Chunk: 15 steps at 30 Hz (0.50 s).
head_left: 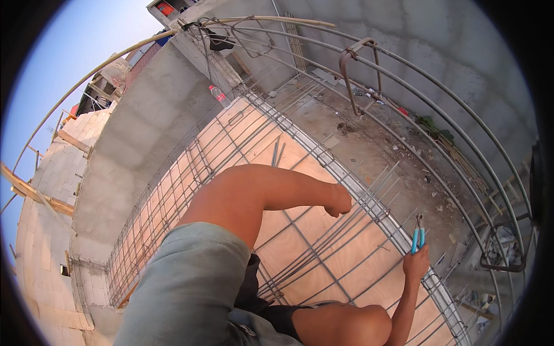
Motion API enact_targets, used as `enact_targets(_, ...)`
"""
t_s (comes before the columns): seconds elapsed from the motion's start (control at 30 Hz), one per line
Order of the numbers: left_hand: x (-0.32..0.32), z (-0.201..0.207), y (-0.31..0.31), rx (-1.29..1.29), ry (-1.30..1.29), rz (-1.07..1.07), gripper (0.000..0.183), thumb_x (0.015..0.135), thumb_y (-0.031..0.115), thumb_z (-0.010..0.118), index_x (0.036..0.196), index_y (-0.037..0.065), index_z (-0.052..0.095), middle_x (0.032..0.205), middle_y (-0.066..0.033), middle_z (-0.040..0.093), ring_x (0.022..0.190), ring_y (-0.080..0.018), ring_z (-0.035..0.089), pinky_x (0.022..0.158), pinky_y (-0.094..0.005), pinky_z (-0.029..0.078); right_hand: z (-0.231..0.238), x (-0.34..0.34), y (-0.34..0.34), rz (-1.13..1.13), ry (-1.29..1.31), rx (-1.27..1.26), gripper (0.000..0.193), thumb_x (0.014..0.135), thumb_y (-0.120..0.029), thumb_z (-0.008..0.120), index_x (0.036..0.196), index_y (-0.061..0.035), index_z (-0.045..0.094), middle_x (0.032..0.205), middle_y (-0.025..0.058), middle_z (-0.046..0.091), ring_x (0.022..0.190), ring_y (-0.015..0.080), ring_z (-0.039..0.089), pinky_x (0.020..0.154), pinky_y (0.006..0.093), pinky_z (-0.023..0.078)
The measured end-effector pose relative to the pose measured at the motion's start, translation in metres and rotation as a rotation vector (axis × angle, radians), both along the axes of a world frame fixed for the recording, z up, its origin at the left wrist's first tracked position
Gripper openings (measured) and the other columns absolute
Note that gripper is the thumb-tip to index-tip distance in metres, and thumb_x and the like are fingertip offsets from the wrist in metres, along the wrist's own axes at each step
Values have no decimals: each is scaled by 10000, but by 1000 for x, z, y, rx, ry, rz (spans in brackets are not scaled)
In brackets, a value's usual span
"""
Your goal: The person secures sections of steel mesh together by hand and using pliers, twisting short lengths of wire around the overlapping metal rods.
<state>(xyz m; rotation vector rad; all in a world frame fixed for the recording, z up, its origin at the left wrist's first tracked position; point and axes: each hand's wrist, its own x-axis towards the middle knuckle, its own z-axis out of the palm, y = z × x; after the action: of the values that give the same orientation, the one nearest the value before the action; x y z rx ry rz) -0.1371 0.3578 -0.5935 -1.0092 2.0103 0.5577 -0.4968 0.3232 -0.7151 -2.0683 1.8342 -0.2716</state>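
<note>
Pliers (418,238) (blue-handled), gripped upright in the right hand (416,264) at the rebar mesh (323,254) edge; left hand (338,202), fisted, grasps a bar. Keeping the nose square on the tie seems wise.

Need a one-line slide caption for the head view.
Right hand grips blue-handled pliers at rebar cage; left hand fisted above it.
</note>
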Motion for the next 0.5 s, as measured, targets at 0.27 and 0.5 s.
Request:
enact_targets(0.27, 179, -11, -33, -369, 210, 314, 563, 895, 330, 714, 1384, 97, 563, 1385, -150, 575, 1277, -331, 562, 1010, -481, 497, -7, -4, -7, -11, 112, 38, 381, 801, -87, 698, 1107, -9, 484, 1055, 273, 662, 939, 505, 655, 808, 587, 506)
enact_targets(0.5, 317, -86, -55, -609, 279, 432, 864, 802, 421, 808, 1505, 80, 442, 1434, -179, 510, 1425, -340, 407, 1182, -530, 329, 36, 4, -3, -126, 394, -113, 473, 793, -43, 678, 1228, -7, 497, 1027, 243, 685, 952, 478, 676, 785, 581, 525)
